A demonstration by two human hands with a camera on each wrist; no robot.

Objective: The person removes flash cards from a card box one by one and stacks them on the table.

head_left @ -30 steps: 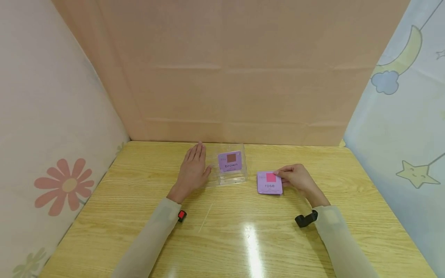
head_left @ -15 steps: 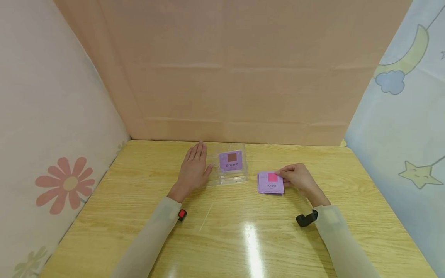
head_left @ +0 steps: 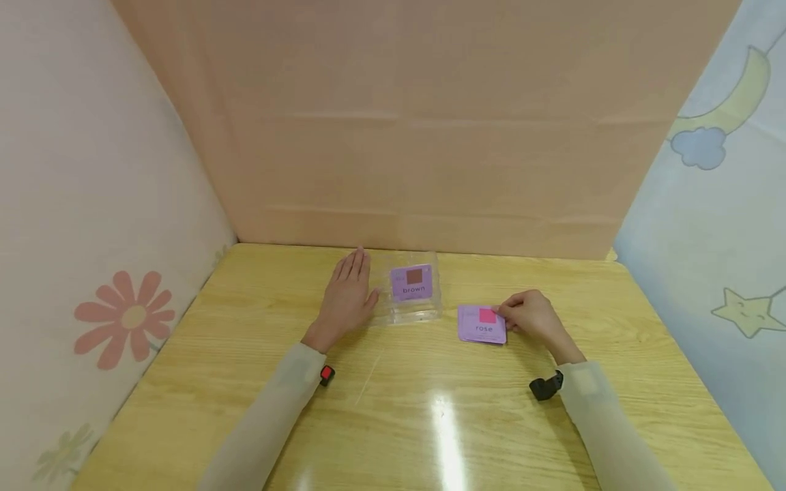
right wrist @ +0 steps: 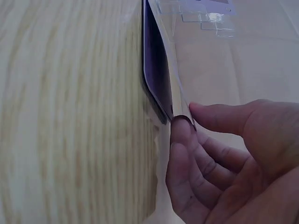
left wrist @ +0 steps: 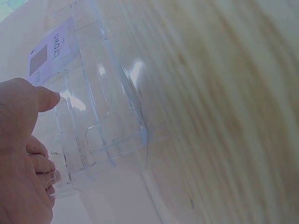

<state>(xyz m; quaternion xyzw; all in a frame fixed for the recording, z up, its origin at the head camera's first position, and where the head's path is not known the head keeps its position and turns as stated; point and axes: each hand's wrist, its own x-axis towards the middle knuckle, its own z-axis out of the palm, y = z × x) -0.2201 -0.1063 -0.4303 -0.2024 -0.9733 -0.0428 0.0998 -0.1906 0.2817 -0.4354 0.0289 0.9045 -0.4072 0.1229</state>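
Note:
A tiered clear plastic card stand point(head_left: 417, 316) is at the back middle of the table, bearing a purple card labelled "brown" point(head_left: 402, 285). My left hand point(head_left: 345, 298) lies at the stand's left side with straight fingers; in the left wrist view its thumb point(left wrist: 49, 99) is over the clear plastic, though contact is hard to tell. To the right of the stand is a small stack of purple cards, the top card labelled "rose" point(head_left: 474, 332). My right hand point(head_left: 533, 315) pinches that card's upper right corner. In the right wrist view its edge point(right wrist: 177, 86) is raised off the cards beneath.
The wooden table point(head_left: 393, 423) ends at a tan paper backdrop point(head_left: 393, 170). A flower-printed wall point(head_left: 123, 170) rises on the left, and one with a moon and star point(head_left: 706, 225) on the right. Black devices point(head_left: 545, 387) are strapped to both wrists.
The head view has shifted slightly, moving the scene a little rightward in the picture. Both hands keep their places, the right one still pinching the rose card.

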